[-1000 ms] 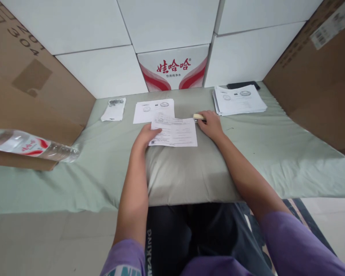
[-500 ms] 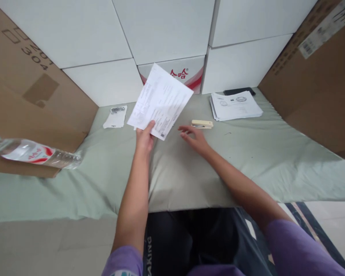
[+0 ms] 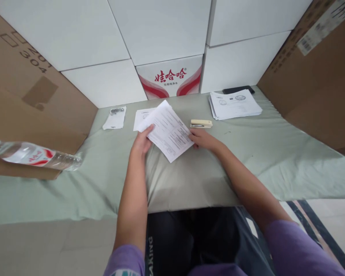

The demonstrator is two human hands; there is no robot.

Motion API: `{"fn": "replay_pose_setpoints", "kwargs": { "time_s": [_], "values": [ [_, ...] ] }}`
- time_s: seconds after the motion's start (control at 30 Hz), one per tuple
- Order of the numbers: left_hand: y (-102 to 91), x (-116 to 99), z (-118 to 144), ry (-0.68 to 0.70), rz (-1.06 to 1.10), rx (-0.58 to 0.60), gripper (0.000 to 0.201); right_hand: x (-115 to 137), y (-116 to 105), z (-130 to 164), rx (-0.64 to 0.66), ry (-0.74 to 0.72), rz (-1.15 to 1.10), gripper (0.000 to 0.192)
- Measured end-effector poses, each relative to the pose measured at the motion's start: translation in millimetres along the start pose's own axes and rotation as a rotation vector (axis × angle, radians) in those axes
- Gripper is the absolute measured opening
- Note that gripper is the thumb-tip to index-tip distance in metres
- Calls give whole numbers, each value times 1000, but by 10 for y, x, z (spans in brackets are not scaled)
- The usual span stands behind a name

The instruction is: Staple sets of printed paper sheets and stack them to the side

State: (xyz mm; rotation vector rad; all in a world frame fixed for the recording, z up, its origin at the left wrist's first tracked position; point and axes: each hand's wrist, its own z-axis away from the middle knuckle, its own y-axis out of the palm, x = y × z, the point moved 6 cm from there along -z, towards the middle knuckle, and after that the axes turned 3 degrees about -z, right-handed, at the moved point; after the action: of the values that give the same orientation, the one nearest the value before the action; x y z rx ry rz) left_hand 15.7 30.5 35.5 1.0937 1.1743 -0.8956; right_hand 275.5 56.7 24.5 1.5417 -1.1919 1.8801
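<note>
Printed paper point(image 3: 170, 132) is held tilted above the cloth-covered table, between my two hands. My left hand point(image 3: 143, 141) grips its left edge, thumb on top. The right edge is pinched by my right hand point(image 3: 201, 138), whose fingertips are partly behind the sheet. Whether it is one sheet or several I cannot tell. Another printed paper point(image 3: 140, 116) lies behind it on the table, partly covered. Just beyond my right hand sits a cream stapler point(image 3: 201, 123). A stack of printed papers point(image 3: 235, 105) lies farther right.
White boxes point(image 3: 166, 27) form a wall at the back. Cardboard boxes stand at left point(image 3: 31, 96) and right point(image 3: 310, 88). A water bottle point(image 3: 37, 154) is at the left. A white card with small dark items point(image 3: 115, 118) lies back left; a black phone-like object point(image 3: 238, 90) is behind the stack.
The held paper has come down and turned, uncovering the red lettering on the box behind and a paper on the table. My right hand has taken hold of its right edge.
</note>
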Motion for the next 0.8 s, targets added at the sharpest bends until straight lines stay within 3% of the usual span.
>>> {"fn": "replay_pose_setpoints", "kwargs": {
  "time_s": [0.13, 0.23, 0.4, 0.57, 0.67, 0.8],
  "values": [
    [36, 62, -55, 83, -61, -137, 61, -58, 72, -27, -152, 25, -361, 35],
    [49, 47, -61, 83, -80, -126, 60, -150, 88, -100, -232, 2, -516, 44],
    [-147, 19, -44, -65, -40, 30, 65, -297, -85, -157, -391, -35, -388, 35],
    [-166, 180, -53, -156, -100, 193, 61, -298, -145, -174, -368, -106, -229, 30],
    [-78, 298, -98, -118, -140, 184, 59, -296, -156, -178, -390, -124, -186, 30],
    [7, 336, -156, 39, -208, 146, 51, -304, -177, -161, -466, -112, -172, 32]
  ]
}}
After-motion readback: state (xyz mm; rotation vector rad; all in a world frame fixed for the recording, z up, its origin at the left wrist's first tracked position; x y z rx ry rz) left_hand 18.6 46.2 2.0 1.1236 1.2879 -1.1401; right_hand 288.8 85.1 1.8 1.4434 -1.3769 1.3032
